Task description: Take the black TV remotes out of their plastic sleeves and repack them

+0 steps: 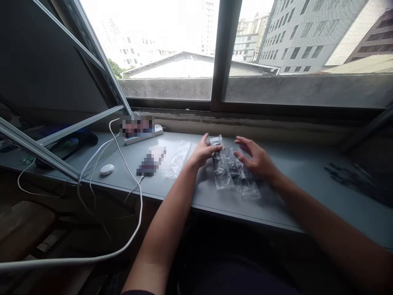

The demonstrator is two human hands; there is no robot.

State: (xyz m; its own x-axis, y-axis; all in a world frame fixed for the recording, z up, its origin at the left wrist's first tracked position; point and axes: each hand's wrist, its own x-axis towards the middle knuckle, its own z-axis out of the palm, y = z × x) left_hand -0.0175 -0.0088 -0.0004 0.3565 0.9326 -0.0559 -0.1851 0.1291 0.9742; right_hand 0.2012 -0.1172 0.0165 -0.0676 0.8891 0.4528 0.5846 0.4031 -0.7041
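Observation:
Several clear plastic bags with dark parts inside (pixel 235 172) lie side by side on the grey ledge (pixel 307 172) in front of me. My left hand (pixel 204 151) pinches the top end of the leftmost bag (pixel 220 166), fingers closed on it. My right hand (pixel 256 157) hovers over the other bags with its fingers spread and slightly curled, holding nothing.
An empty clear bag (pixel 179 159) lies left of my hands, beside a blurred flat device (pixel 151 162) with a cable. A white mouse (pixel 107 169), a power strip (pixel 141 133) and white cables (pixel 123 155) sit further left. Dark parts (pixel 346 174) lie at the right. A window frame (pixel 225 53) stands behind.

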